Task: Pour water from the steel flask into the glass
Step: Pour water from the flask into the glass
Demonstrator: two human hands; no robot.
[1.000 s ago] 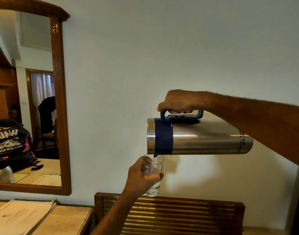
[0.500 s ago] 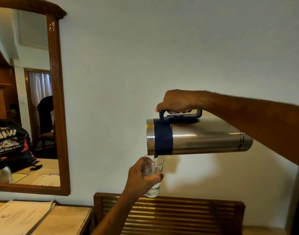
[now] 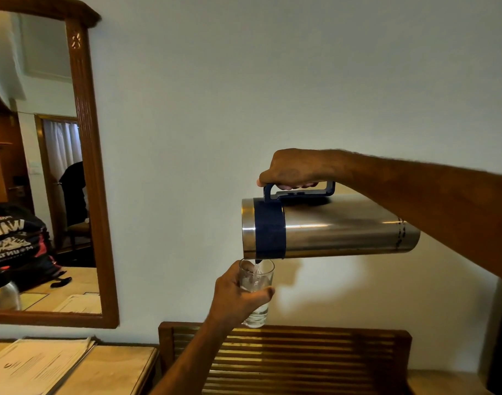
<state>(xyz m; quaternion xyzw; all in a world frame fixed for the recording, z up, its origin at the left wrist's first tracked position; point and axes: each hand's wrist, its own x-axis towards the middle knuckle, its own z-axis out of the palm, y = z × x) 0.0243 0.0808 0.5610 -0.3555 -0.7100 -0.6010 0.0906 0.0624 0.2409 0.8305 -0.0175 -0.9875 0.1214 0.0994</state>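
Observation:
The steel flask (image 3: 343, 226) lies almost horizontal in the air, with a dark blue band near its mouth and a blue handle on top. My right hand (image 3: 294, 169) grips that handle from above. Just below the flask's mouth, my left hand (image 3: 235, 297) holds a clear glass (image 3: 256, 292) upright. A thin stream of water runs from the blue spout into the glass, which holds some water.
A slatted wooden rack (image 3: 286, 360) stands below the glass against the white wall. A wood-framed mirror (image 3: 87, 166) hangs at left, reflecting a bag and a doorway. Papers (image 3: 36, 366) lie on a wooden table (image 3: 115, 369) at lower left.
The flask's base has risen slightly, so it tips a little further toward the glass. Water keeps flowing, and the level in the glass looks a little higher. Both hands keep their grips.

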